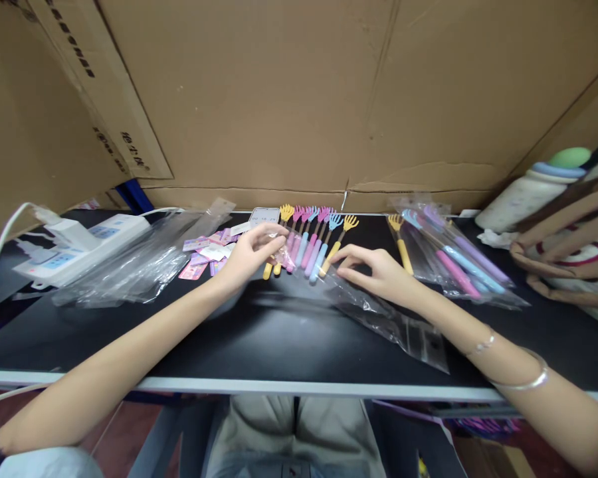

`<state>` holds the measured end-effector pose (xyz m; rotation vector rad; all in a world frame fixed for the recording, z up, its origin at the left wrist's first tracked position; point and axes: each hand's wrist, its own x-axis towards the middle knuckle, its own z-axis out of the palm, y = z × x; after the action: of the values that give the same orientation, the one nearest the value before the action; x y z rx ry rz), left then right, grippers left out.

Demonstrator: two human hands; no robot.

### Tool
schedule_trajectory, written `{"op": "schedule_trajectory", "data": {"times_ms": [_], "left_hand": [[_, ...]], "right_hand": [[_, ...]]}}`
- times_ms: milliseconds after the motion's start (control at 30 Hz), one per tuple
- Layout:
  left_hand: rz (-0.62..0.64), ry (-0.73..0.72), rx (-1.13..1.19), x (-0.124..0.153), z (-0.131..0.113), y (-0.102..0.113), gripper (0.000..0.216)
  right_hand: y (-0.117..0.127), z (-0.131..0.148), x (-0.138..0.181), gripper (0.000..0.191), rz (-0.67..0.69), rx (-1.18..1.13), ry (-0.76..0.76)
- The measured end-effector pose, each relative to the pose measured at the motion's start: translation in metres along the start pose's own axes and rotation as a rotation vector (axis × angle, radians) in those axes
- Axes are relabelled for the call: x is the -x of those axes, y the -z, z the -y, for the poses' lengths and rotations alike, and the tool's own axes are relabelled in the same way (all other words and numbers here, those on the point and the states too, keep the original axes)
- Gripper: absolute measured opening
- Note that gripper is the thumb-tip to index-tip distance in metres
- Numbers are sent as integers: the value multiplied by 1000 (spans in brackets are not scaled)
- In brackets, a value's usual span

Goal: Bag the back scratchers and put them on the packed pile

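Note:
A row of several small hand-shaped scratchers (309, 239) in yellow, pink and blue lies at the back middle of the black table (259, 338). My left hand (252, 252) pinches the edge of a clear plastic bag (379, 312) next to the scratchers' handles. My right hand (379, 272) rests on the same bag, fingers curled and pressing it down near the yellow-handled scratcher. The bag trails toward the table's front right.
Bagged scratchers (453, 259) lie at the right. A stack of clear bags (134, 255) and small pink cards (206, 252) lie at the left, beside a white power strip (80, 249). A phone (264, 216) lies behind. Cardboard (299, 99) walls the back. A bottle (533, 189) and woven bag (568, 245) stand far right.

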<state>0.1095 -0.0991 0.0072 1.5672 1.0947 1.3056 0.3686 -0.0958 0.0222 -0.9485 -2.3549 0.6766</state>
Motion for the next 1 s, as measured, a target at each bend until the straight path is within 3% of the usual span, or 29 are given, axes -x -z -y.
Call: {"op": "schedule_trajectory", "data": {"times_ms": [167,367,467,600,800,900,1000], "left_hand": [[53,72,96,0,1,4,41],[363,111,164,7,0,-6,59],[502,72,102,15,0,-16,56],[585,34,33,21,1,-22,49],[456,-24,-30,20,-6,-20,34],[270,-222,-209,17,-16,-13,21],[29,-504,-563,15,-26,1,15]], "right_hand": [[-8,0,2,22,133,-241,-96],[-19,-7,-1,27,83,-486,-167],[-23,-6,-2,32,78,-608,-177],[-24,-2,0,29,97,-739,-168],[-21,3,1,27,40,-849,-187],[-20,2,0,26,-16,-869,-192],[-18,1,-1,27,-63,-841,-240]]}}
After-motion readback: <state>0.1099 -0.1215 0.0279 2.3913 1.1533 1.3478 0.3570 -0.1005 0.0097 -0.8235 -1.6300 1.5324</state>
